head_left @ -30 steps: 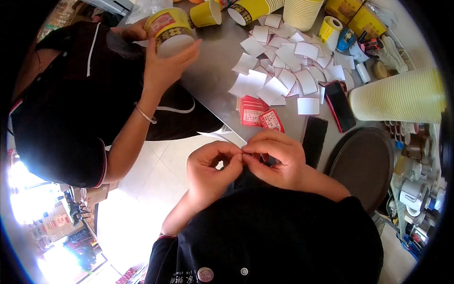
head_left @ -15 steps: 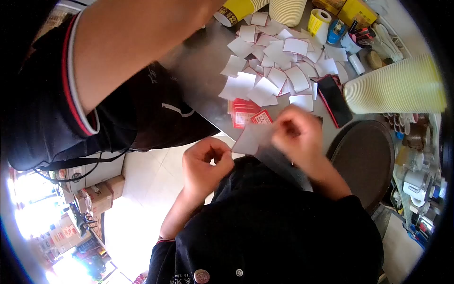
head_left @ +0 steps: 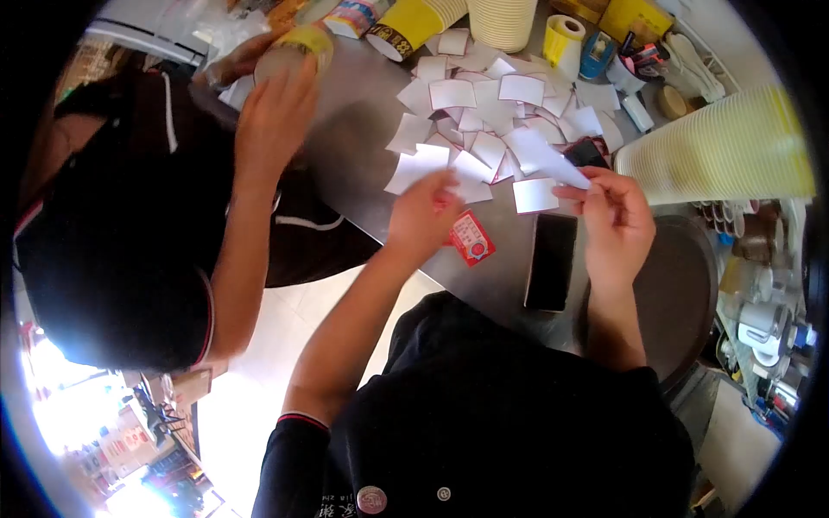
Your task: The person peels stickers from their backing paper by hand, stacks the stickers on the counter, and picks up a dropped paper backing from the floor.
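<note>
My right hand (head_left: 617, 224) pinches a white paper slip (head_left: 546, 157) by its near corner, held above the scattered slips. My left hand (head_left: 421, 217) is at the red printed cards (head_left: 472, 237) near the table edge. Its fingers are bent and a bit blurred, closed at a spot of red card; the rest of the stack is hidden under the hand. Many white slips with red edges (head_left: 453, 93) lie spread over the metal table (head_left: 345, 129). A dark phone (head_left: 551, 262) lies between my hands and the table's near edge.
At left, another person's hand (head_left: 278, 116) holds a yellow-rimmed round thing (head_left: 304, 47). Stacked paper cups (head_left: 708, 151) lie at right, with more cups (head_left: 501, 22) behind. A label roll (head_left: 564, 43), a pen cup (head_left: 630, 73) and a round dark tray (head_left: 661, 293) stand nearby.
My right hand has moved right and up with a slip. My left hand has moved from the slip's near corner up to the red cards. The other person's arm has swung back left.
</note>
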`<state>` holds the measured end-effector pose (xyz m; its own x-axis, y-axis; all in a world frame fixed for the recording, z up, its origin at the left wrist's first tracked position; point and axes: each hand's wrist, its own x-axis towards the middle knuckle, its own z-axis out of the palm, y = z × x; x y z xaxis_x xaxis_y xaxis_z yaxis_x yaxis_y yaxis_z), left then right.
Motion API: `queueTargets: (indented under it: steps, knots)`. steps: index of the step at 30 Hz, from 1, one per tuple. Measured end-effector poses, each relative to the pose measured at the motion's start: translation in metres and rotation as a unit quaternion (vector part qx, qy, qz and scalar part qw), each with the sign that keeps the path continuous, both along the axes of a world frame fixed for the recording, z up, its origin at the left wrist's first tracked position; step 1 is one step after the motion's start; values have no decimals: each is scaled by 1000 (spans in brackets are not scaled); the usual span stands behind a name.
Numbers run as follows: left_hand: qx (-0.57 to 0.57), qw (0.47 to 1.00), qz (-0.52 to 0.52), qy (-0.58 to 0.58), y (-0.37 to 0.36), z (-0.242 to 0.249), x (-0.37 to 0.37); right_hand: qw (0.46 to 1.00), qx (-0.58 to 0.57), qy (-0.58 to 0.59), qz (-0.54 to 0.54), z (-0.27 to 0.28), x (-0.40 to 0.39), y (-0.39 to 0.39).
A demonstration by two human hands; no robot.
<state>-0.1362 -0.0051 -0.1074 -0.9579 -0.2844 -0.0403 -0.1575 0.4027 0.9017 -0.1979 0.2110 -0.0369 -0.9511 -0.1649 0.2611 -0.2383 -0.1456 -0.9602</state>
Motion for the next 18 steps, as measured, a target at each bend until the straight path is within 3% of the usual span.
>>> queueTargets:
  steps: [2,3,5,7,8,10,12,13,14,15,18]
  knots:
    - [-128,985,-85,-77,5,-16,17,999,6,38,20,-4,0,-7]
    - [-129,984,-92,-80,13,-18,26,999,-2,27,24,-3,1,-11]
    - [-355,928,-95,-61,35,-10,35,997,30,71,25,0,1,-25]
    - [-366,918,-108,-104,43,-20,36,977,111,178,31,1,-2,-37]
    - [-375,907,-118,-147,45,-24,36,977,110,178,29,4,-1,-44]
    - [-363,919,-97,-117,47,-28,39,948,112,294,55,13,0,-58]
    - [-425,883,-195,-41,37,9,34,950,107,279,93,21,6,-64]
    - [-690,618,-363,106,10,67,26,950,101,264,130,24,10,-65]
    - [-831,288,-388,277,-18,128,19,950,101,264,134,26,13,-67]
    - [-826,172,-394,365,-29,164,20,947,112,261,150,28,15,-68]
    - [-847,157,-388,329,-32,151,36,945,116,256,168,29,21,-71]
